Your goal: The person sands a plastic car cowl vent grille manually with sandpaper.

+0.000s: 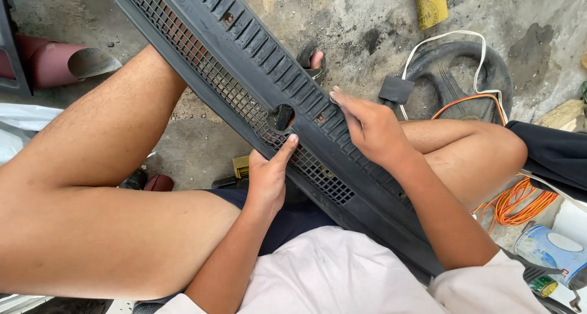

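We steady the long dark grille panel [257,81] across our lap, left hand [267,176] gripping its lower edge, right hand [370,127] fingertips pinched on its ribbed face; surface work seemingly continues, needing firm support.

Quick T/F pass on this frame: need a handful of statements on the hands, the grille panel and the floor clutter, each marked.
1. The long dark grey plastic grille panel lies diagonally across the person's lap. True.
2. The left hand hangs free of the panel. False: it grips the panel's lower edge, thumb up on the mesh beside the round hole.
3. The right hand rests on the panel's ribbed upper side. True.
4. The coiled orange cable lies under the left knee. False: it lies on the concrete floor by the right leg.
5. A black steering wheel lies on the floor beyond the right hand. True.
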